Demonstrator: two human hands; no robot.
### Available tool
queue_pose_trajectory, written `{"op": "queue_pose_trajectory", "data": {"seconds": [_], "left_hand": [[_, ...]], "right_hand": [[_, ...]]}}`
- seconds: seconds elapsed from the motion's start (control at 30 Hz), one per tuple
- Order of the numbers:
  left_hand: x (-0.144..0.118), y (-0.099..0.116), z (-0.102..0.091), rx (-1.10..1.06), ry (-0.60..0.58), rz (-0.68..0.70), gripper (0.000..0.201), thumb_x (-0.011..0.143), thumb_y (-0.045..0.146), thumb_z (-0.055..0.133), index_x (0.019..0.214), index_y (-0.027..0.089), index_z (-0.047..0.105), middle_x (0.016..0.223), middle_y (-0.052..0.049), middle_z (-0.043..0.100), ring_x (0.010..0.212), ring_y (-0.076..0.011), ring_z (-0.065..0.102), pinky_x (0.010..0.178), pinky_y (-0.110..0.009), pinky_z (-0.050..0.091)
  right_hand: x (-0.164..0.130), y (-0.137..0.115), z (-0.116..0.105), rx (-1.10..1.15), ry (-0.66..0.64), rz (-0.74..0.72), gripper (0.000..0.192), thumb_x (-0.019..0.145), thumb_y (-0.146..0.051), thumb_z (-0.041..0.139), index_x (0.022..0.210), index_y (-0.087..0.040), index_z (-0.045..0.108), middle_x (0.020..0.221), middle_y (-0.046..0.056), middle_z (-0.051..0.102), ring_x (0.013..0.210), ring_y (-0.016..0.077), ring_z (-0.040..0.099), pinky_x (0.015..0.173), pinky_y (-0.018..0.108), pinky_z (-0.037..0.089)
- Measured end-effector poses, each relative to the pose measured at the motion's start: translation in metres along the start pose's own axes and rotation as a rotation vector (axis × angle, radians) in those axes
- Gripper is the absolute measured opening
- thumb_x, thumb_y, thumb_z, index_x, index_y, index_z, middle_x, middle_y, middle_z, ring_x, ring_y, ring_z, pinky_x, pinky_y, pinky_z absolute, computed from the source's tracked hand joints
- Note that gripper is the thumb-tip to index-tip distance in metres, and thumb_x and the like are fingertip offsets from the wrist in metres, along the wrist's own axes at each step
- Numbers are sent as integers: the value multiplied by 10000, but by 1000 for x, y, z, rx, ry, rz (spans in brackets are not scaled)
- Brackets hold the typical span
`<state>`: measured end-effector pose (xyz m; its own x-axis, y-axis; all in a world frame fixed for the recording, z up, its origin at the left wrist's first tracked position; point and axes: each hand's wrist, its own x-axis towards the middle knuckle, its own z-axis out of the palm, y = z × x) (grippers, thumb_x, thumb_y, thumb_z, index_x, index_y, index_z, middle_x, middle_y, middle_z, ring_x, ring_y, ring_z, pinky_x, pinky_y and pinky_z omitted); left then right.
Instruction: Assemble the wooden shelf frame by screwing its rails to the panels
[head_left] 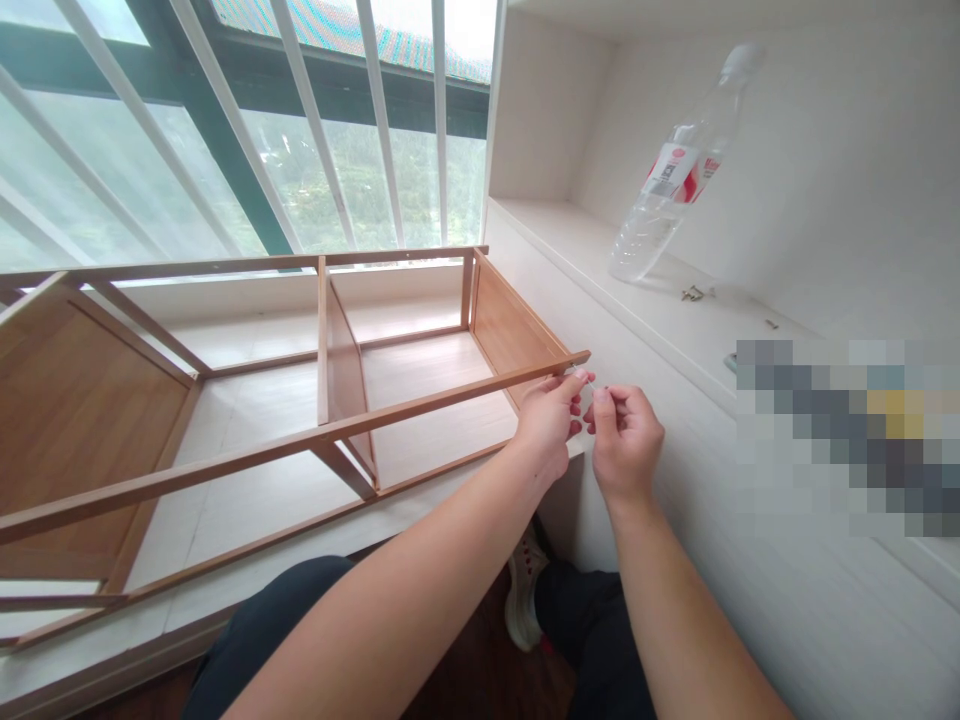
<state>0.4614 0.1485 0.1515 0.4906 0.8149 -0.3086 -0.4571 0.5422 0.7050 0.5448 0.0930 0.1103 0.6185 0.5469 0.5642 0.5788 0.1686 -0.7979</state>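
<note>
A wooden shelf frame (450, 398) lies on its side, with brown panels set between its long rails. At its right end, just under the near rail's tip, my left hand (551, 415) is closed, fingertips pinched together near the corner. Close beside it, my right hand (628, 440) is closed too, thumb against curled fingers. Between the two sets of fingertips shows a thin, light metal piece (590, 384), too small to name. The right thumb and finger seem to grip it. What the left fingers hold is hidden.
A clear plastic bottle (675, 175) stands on the white ledge (555, 230) at right, with several small screws (691, 294) near it. A blurred-out patch covers the ledge farther right. Behind the frame is a barred window (315, 150). My shoe (525, 590) is below.
</note>
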Motion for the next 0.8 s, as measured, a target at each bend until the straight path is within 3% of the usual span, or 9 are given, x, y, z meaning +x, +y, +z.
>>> {"op": "queue_pose_trajectory", "data": {"seconds": [0.27, 0.53, 0.8], "left_hand": [[1, -2, -2, -15, 5, -3, 321, 687, 397, 894, 831, 143, 759, 671, 34, 471, 590, -79, 394, 517, -226, 292], [5, -5, -2, -18, -1, -11, 327, 691, 399, 883, 776, 148, 694, 683, 35, 450, 584, -87, 406, 470, -225, 290], [0, -2, 0, -19, 33, -19, 374, 633, 389, 922, 698, 160, 634, 662, 33, 476, 580, -89, 413, 485, -233, 309]], "right_hand": [[4, -7, 2, 170, -29, 149, 351, 945, -510, 631, 796, -192, 641, 541, -46, 562, 461, 110, 479, 469, 238, 405], [13, -13, 0, 694, -184, 566, 268, 779, -422, 728, 695, -175, 667, 452, -27, 538, 384, 91, 421, 393, 214, 287], [10, -15, -1, 685, -179, 543, 306, 775, -451, 737, 689, -167, 664, 467, -13, 555, 385, 89, 434, 385, 208, 285]]}}
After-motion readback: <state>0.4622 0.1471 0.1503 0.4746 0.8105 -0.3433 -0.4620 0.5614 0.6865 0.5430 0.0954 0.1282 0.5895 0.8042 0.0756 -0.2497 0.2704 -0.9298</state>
